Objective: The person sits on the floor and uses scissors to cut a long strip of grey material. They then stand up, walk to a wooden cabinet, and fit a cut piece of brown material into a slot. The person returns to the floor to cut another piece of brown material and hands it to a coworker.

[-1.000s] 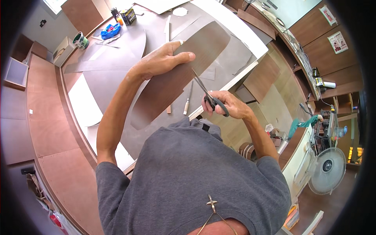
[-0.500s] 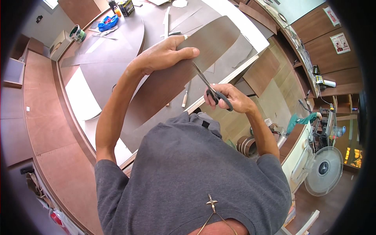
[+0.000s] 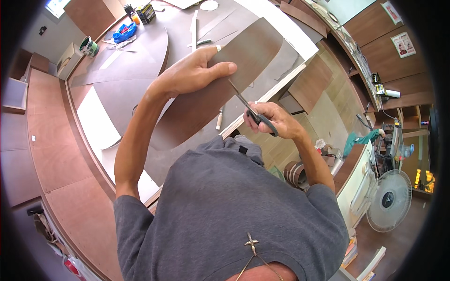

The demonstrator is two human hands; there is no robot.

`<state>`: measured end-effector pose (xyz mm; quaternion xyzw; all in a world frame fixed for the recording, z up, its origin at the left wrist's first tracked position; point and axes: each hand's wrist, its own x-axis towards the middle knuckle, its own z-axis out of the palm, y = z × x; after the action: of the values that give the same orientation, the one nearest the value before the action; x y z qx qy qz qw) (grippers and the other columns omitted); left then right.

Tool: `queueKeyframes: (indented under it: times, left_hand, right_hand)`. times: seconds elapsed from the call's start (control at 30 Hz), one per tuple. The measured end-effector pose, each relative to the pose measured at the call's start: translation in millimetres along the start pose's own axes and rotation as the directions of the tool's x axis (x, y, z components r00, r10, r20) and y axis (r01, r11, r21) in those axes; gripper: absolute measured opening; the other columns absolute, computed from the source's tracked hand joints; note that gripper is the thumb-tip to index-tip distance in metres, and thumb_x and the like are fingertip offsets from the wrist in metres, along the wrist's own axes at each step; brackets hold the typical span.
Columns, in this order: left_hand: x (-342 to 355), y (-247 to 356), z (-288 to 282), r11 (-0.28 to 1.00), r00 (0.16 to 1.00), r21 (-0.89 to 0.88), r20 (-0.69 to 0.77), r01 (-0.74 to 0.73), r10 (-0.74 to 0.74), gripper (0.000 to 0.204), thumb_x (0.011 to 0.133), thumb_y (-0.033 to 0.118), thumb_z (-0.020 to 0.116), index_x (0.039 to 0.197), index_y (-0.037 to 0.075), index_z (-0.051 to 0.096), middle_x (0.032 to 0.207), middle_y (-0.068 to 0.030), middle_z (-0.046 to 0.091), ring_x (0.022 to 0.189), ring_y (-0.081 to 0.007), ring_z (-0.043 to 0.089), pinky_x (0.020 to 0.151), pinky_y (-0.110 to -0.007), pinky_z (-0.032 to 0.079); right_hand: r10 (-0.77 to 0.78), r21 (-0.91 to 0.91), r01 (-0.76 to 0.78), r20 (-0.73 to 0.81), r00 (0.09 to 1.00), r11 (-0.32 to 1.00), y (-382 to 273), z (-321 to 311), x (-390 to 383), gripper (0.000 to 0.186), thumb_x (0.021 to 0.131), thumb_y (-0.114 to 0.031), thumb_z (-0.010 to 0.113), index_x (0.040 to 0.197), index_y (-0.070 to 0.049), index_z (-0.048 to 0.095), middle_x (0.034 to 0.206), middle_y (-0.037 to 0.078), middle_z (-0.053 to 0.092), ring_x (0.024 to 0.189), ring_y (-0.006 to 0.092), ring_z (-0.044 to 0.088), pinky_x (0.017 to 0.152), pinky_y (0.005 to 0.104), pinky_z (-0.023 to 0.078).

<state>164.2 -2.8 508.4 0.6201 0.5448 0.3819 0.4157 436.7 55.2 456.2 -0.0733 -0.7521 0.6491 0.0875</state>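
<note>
My left hand (image 3: 192, 72) grips a long sheet of brown wood-grain veneer (image 3: 253, 54), thumb on top and the other fingers hidden beneath. The sheet slants over the worktable from lower left to upper right. My right hand (image 3: 277, 121) is closed round the dark handles of a pair of scissors (image 3: 244, 100). Their blades look nearly together, and the tip lies at the sheet's near edge, just below my left thumb. Whether the blades bite into the veneer I cannot tell. Beneath the sheet, a wooden-handled tool (image 3: 219, 121) lies near the table's front edge.
Large grey-brown sheets (image 3: 140, 65) and narrow strips cover the table. At its far left are a blue plastic bag (image 3: 124, 33) and a can (image 3: 88, 46). Brown rolls (image 3: 295, 173) stand low on my right, with a fan (image 3: 388, 200) farther right. Curved wooden panelling (image 3: 56, 140) runs along the left.
The scissors' tip has drawn slightly back and down, from over the veneer to its near edge. My left hand and the sheet have shifted a little, and the whole view has tilted slightly.
</note>
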Motion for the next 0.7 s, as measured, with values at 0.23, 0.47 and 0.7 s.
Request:
queueKeyframes:
  times: [0.23,0.47,0.7]
  left_hand:
    - [-8,34,5,0.999,0.997,-0.043,0.072,-0.016,0.019,0.046,0.095,0.035,0.061,0.116,-0.007,0.060,0.101,-0.0118,0.065,0.096,-0.0150,0.058,0.086,-0.030,0.045]
    - [-4,39,13,0.993,0.992,-0.075,0.085,-0.090,0.097,0.044,0.095,0.033,0.060,0.114,-0.007,0.061,0.101,-0.0124,0.065,0.096,-0.0160,0.058,0.088,-0.030,0.045]
    - [2,28,16,0.998,0.992,-0.041,0.119,-0.042,0.047,0.045,0.096,0.036,0.060,0.112,-0.006,0.061,0.091,-0.0061,0.065,0.084,-0.0100,0.057,0.074,-0.026,0.046]
  right_hand:
    - [0.017,-0.025,-0.018,-0.060,0.998,1.000,-14,5,-9,0.059,0.083,-0.063,0.064,0.073,-0.007,0.052,0.076,0.003,0.051,0.072,0.0171,0.047,0.066,0.0313,0.038]
    - [0.033,-0.043,-0.036,-0.070,0.997,0.998,-12,1,-17,0.058,0.082,-0.062,0.067,0.072,-0.007,0.051,0.075,0.002,0.049,0.075,0.0177,0.046,0.070,0.0324,0.038]
    - [0.057,-0.036,-0.059,-0.065,0.996,0.998,-6,-2,-20,0.057,0.081,-0.061,0.068,0.071,-0.008,0.052,0.076,0.002,0.049,0.075,0.0173,0.046,0.068,0.0319,0.037]
